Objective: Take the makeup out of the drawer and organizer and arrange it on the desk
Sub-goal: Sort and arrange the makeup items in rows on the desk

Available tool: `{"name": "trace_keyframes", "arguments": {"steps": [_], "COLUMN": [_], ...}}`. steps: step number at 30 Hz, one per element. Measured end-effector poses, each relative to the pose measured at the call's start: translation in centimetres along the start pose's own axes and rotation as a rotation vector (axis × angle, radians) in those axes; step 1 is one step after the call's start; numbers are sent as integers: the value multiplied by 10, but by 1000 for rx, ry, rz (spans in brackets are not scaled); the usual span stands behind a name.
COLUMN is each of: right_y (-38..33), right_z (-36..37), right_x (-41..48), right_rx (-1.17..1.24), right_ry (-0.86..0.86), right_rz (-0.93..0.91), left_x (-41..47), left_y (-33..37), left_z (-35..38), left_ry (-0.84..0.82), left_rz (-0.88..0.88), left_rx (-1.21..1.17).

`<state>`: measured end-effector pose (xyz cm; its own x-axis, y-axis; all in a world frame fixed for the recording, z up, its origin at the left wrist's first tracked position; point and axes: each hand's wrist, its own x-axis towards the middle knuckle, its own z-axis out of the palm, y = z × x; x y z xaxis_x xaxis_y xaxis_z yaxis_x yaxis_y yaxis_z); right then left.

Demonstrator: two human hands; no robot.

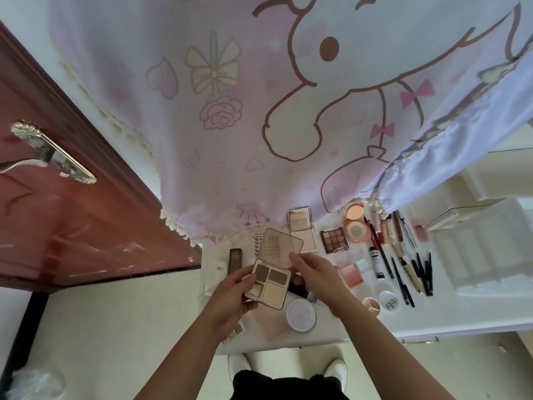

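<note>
I hold an open contour palette [269, 282] with brown and cream pans above the white desk [432, 319]. My left hand [230, 295] grips its base from the left. My right hand [317, 272] pinches the raised translucent lid. On the desk lie a highlighter compact [301, 229], an eyeshadow palette [333, 239], a round pink compact [354, 223], a blush [350, 274], a white jar [301, 314] and several pencils and tubes [403, 255]. A clear organizer [490, 252] stands at the right.
A pink cartoon curtain [259, 111] hangs over the desk's back. A dark red door [72, 212] with a metal handle stands at the left. A brown tube [235, 259] and a white round lid [389, 303] lie on the desk. My white shoes show below the front edge.
</note>
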<state>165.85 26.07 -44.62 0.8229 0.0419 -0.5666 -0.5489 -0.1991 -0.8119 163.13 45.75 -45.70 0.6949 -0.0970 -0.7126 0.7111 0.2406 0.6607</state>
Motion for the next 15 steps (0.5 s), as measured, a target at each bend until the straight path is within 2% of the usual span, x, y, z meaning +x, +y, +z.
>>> {"name": "trace_keyframes", "arguments": {"steps": [3,6,11,15], "right_y": [12,21,39,49], "right_z": [3,1,-14,-37], "right_x": [4,10,19,18], "right_rx": [36,72,74,38], "right_ry": [-34,23,214,311], "right_rz": [30,36,58,64], "left_x": [12,29,73,114], "left_y": [-9,-15,-18,-24], "left_z": [-1,-1,8,26], "left_ry": [21,37,295,358], "left_rz": [-44,-67,79,62], "left_rx": [-29,41,660,937]}}
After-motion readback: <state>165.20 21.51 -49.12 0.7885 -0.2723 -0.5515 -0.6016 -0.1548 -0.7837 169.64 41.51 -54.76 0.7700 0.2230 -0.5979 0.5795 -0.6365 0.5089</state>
